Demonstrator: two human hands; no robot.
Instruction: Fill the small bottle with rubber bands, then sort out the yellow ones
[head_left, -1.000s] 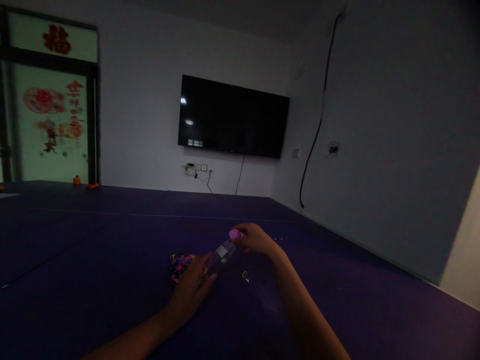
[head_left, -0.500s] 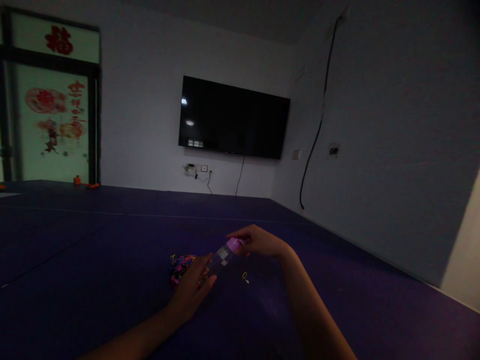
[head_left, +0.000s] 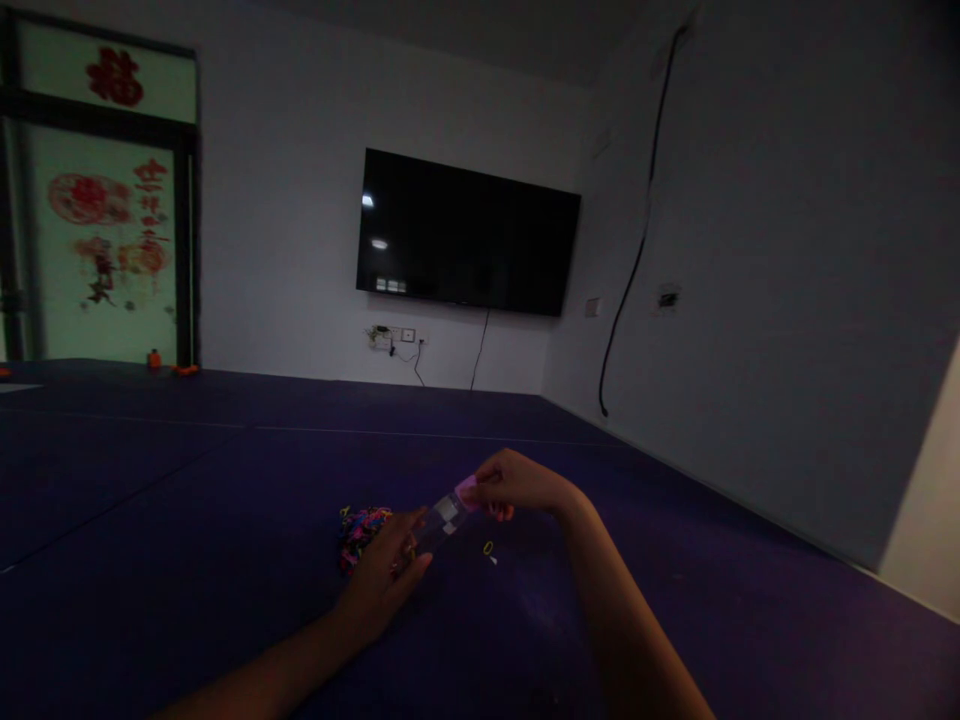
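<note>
A clear plastic bottle with a pink cap lies tilted between my two hands, its capped end up to the right. My left hand is wrapped round the lower part of the bottle. The fingers of my right hand are closed on the pink cap. Just beyond my left hand is a heap of small multicoloured bands, partly hidden by that hand. A small yellow loop with a little white piece lies on the purple surface below the bottle.
The wide purple surface reaches back to the walls. A black television hangs on the far wall above sockets and cables. Small orange objects stand near the glass door at left. A black cable runs down the right wall.
My right hand's fingers have shifted and curled round the cap, covering more of it. My left hand and the bottle stay nearly in place.
</note>
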